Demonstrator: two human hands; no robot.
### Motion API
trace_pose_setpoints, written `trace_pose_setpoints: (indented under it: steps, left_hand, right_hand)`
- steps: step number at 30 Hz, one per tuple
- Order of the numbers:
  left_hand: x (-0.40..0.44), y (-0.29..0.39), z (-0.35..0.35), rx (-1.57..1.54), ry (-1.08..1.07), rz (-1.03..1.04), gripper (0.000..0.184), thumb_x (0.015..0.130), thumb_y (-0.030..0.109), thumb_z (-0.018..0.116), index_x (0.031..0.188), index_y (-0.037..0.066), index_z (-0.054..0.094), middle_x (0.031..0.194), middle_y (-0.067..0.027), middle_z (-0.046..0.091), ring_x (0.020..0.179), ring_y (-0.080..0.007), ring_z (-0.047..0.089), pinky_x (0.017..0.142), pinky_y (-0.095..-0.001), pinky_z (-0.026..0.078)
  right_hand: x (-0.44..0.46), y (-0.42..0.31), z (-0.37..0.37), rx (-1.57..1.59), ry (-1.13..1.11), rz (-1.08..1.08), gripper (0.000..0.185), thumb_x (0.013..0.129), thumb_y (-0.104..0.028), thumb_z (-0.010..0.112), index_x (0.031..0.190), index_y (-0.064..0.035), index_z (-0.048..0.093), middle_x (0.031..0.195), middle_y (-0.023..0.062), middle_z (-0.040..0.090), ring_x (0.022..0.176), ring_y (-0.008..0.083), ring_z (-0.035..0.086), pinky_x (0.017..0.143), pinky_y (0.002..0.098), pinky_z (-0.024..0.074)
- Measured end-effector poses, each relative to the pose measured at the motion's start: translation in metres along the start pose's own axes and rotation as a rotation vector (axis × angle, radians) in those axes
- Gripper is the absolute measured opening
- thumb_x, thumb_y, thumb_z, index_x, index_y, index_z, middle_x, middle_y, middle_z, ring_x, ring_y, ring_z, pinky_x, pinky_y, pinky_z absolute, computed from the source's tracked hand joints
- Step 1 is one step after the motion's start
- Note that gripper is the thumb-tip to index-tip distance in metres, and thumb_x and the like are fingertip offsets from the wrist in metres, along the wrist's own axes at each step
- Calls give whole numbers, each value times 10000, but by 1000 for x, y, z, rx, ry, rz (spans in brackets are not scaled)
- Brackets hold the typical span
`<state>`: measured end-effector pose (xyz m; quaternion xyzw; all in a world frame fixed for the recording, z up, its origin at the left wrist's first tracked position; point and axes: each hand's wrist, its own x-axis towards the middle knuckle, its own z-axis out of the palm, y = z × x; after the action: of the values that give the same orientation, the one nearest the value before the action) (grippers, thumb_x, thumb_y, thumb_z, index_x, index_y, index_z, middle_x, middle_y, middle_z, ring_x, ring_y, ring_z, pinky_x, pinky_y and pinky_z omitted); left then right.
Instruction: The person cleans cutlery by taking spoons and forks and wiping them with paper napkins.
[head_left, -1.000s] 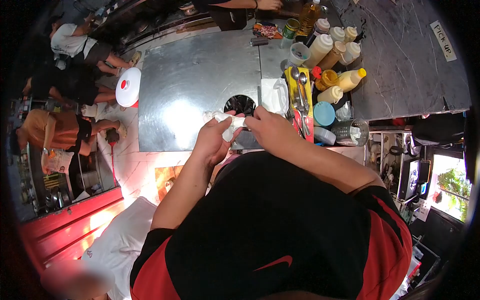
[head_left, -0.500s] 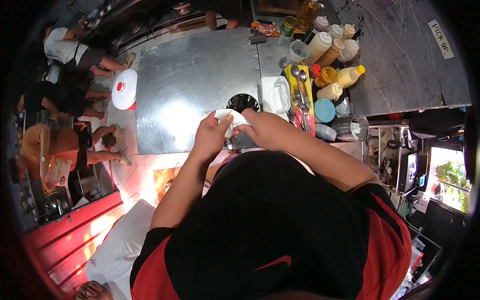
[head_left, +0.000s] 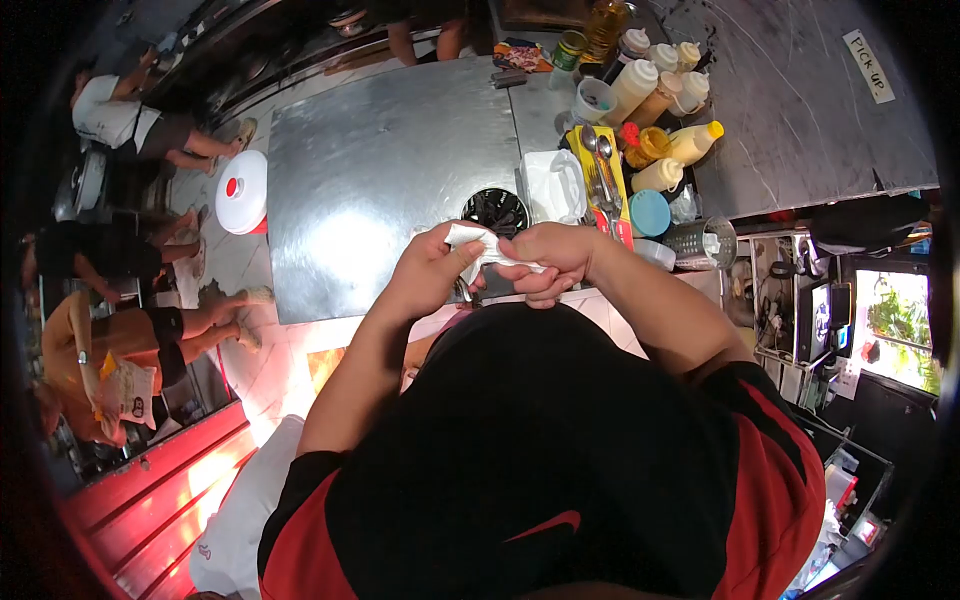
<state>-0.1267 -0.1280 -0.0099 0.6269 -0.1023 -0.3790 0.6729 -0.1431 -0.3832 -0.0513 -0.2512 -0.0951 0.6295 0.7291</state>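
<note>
Close to my body, both hands are on a white paper napkin (head_left: 480,240) at the near edge of the metal table. My left hand (head_left: 428,272) is closed on its left part, thumb on top. On the other side, my right hand (head_left: 552,258) has its fingers curled round the right end. Slim shiny metal ends (head_left: 462,290) poke out below the napkin by my left fingers; most of that metal is hidden. Just beyond my hands stands a round black container (head_left: 496,208) with dark contents. Beside it lies a white foam box (head_left: 553,190).
Spoons and forks (head_left: 603,178) lie on a yellow and red box to the right. Several sauce bottles (head_left: 633,88) and a perforated metal holder (head_left: 706,244) stand farther right. A white lidded bucket (head_left: 242,192) is left of the metal table (head_left: 380,150). Several people are at the left.
My right hand has shifted from a pinch at the napkin's edge to fingers curled round its right end. The napkin is now drawn out narrower towards the right. The view has tilted slightly.
</note>
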Motion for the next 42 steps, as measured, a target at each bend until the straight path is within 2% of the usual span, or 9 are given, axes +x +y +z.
trace_pose_setpoints:
  steps: [6, 9, 11, 14, 21, 27, 30, 39, 42]
  left_hand:
    - [8, -7, -15, 119, 92, -28, 270, 1078, 228, 653, 1231, 7, 672, 927, -53, 725, 701, -106, 651, 597, -278, 547]
    - [9, -8, -24, 122, 108, -75, 271, 1073, 230, 659, 1238, 15, 676, 917, -56, 725, 672, -99, 642, 568, -269, 532]
    - [7, -2, -26, 109, 87, -77, 251, 1075, 209, 654, 1239, 21, 681, 903, -54, 721, 660, -100, 637, 565, -269, 521]
    - [5, 6, -32, 27, -3, -52, 229, 1071, 162, 652, 1250, 23, 685, 887, -55, 713, 657, -107, 631, 568, -271, 509]
    - [11, -6, -48, -9, -85, -21, 238, 1056, 87, 649, 1283, 22, 683, 928, -67, 717, 702, -126, 652, 615, -271, 521]
    - [13, -17, -43, -280, 114, -152, 248, 1046, 9, 605, 1285, -30, 654, 1107, -149, 730, 907, -208, 743, 813, -307, 634]
    - [14, -20, -45, -419, 155, -193, 263, 1045, -16, 582, 1302, -52, 624, 1191, -182, 713, 1031, -236, 741, 913, -329, 638]
    - [8, -28, -42, -760, 83, -83, 161, 1078, 97, 607, 1192, -17, 615, 1165, -153, 714, 1106, -249, 705, 1036, -381, 558]
    - [10, -41, -47, -685, 124, -79, 139, 1083, 115, 614, 1160, 1, 627, 1125, -136, 727, 1039, -219, 701, 952, -364, 565]
  right_hand:
    - [10, -11, 18, -196, 515, 66, 599, 1094, -674, 426, 846, -133, 501, 564, -28, 396, 402, 123, 372, 552, 344, 428]
    - [28, -1, 29, -961, 757, -95, 589, 1076, -656, 481, 805, -133, 499, 614, -7, 454, 437, 131, 421, 496, 333, 412]
    - [30, 1, 36, -879, 780, -10, 553, 1087, -648, 479, 861, -143, 505, 629, -33, 429, 447, 99, 379, 452, 295, 329]
    - [17, -9, 40, 20, 506, 35, 532, 1098, -656, 446, 946, -149, 500, 618, -61, 368, 447, 76, 301, 462, 279, 286]
    - [21, -2, 31, 99, 436, -46, 517, 1130, -591, 424, 1072, -99, 572, 626, -53, 355, 462, 72, 248, 455, 282, 241]
    - [40, 2, 25, -1095, 880, -269, 422, 1152, -434, 467, 1040, -53, 611, 721, 47, 533, 669, 215, 576, 647, 368, 468]
    - [49, 7, 24, -1276, 1046, -277, 386, 1104, -406, 530, 1119, -35, 635, 910, 219, 700, 920, 463, 688, 851, 524, 528]
    - [63, 7, 35, -1321, 1230, -264, 344, 1077, -347, 584, 1036, -7, 552, 933, 312, 664, 868, 542, 649, 741, 589, 490]
    - [72, 18, 12, -1371, 1098, -472, 366, 1099, -391, 570, 1021, -35, 541, 782, 210, 632, 638, 429, 621, 606, 507, 479]
